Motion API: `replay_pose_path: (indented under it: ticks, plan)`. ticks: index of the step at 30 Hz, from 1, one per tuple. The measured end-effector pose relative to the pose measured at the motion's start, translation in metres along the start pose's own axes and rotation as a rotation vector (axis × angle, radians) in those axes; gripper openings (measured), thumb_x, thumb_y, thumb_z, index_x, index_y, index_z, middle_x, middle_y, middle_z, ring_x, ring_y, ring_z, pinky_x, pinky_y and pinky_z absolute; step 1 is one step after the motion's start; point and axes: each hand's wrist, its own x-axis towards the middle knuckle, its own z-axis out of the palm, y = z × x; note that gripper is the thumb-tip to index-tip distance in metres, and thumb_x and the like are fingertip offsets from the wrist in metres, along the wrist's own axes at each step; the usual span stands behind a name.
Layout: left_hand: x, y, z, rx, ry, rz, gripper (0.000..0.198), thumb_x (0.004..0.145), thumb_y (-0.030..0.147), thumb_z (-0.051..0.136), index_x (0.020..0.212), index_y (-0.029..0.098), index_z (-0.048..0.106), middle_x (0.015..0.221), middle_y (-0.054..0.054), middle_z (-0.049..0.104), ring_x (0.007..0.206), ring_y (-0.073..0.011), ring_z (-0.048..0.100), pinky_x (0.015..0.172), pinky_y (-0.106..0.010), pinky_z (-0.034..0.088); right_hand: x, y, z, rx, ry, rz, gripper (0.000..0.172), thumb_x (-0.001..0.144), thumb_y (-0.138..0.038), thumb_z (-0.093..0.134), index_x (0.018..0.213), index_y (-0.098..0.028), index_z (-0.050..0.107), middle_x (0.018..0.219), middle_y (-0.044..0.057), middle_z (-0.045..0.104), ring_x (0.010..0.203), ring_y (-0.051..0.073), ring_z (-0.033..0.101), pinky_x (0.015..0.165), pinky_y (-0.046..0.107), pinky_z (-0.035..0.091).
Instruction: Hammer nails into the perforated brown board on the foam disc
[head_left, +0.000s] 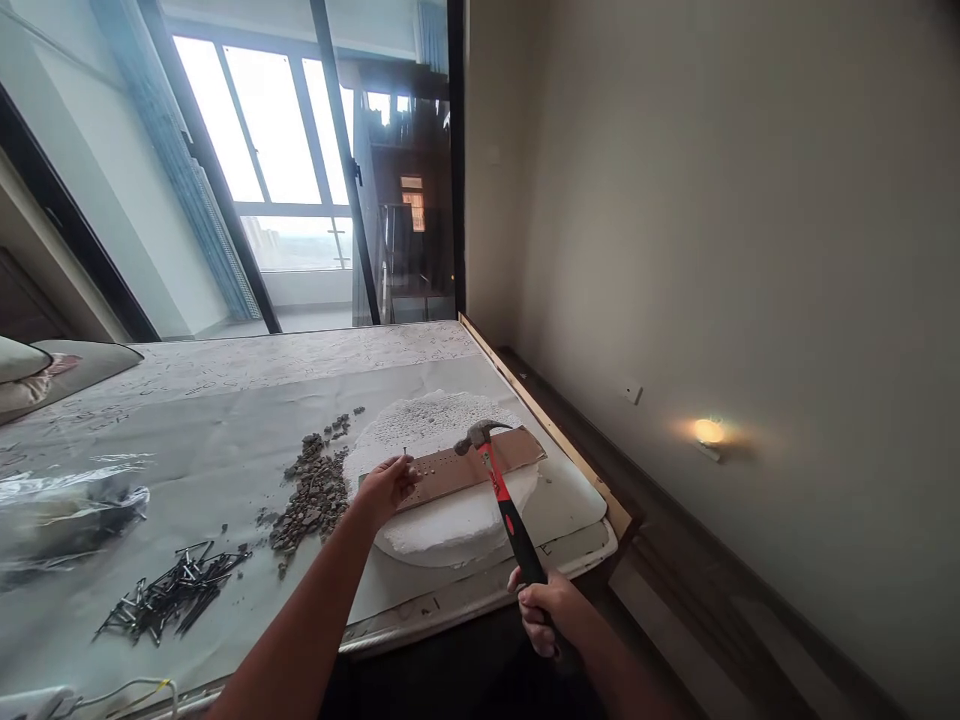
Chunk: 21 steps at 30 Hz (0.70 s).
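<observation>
My right hand (546,610) is wrapped round the black lower handle of a claw hammer (517,525) with a red and black grip. The hammer's steel head is above a flat brown board (472,466), which has rows of small dots or nail heads. At the board's left end, my left hand (388,487) pinches a thin upright nail (406,453); whether its tip touches the board is hidden by the fingers. Under the board lies a rough white slab (442,525), rounded and crumbly at its edges.
Left of the slab lies a pile of grey-brown rubble (309,500). Loose nails (176,590) are heaped nearer the front left, with a clear plastic bag (71,520) beyond. A wooden edge rail (540,405) runs along the right, beside the wall (712,250).
</observation>
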Motion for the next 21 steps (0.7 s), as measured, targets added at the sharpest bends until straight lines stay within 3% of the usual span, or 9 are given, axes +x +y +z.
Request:
replay_pose_path:
  ticks: [6,13,17,21]
  plan:
    - [0.015,-0.012,0.011,0.085,-0.002,0.002,0.022,0.074,0.033,0.068,0.079,0.013,0.060,0.082,-0.011,0.070,0.081,-0.0171,0.066,0.069,-0.024,0.051,0.009,0.012,-0.014,0.067,-0.030,0.066,0.026,0.054,-0.027,0.049,0.079,-0.022,0.044,0.041,-0.014,0.033,0.031,0.004,0.024,0.030,0.018,0.020]
    - [0.035,-0.025,0.016,0.779,0.200,0.289,0.048,0.072,0.058,0.054,0.077,0.013,0.068,0.063,-0.005,0.065,0.063,-0.0178,0.060,0.053,-0.025,0.040,0.013,0.024,-0.021,0.096,-0.054,0.068,0.021,0.058,-0.026,0.050,0.078,-0.022,0.044,0.042,-0.014,0.035,0.030,0.004,0.026,0.030,0.018,0.021]
    - [0.043,-0.029,0.019,1.045,0.190,0.396,0.043,0.075,0.053,0.047,0.067,0.015,0.067,0.065,-0.005,0.066,0.066,-0.0190,0.059,0.059,-0.027,0.039,0.013,0.024,-0.022,0.104,-0.054,0.065,0.020,0.058,-0.026,0.050,0.077,-0.022,0.045,0.042,-0.013,0.035,0.030,0.004,0.027,0.029,0.017,0.020]
    - [0.044,-0.028,0.023,1.168,0.163,0.407,0.043,0.078,0.051,0.043,0.064,0.017,0.066,0.069,-0.007,0.068,0.068,-0.0203,0.059,0.060,-0.028,0.039,0.014,0.023,-0.024,0.088,-0.067,0.079,0.018,0.059,-0.024,0.049,0.077,-0.022,0.046,0.042,-0.013,0.034,0.030,0.004,0.026,0.028,0.018,0.022]
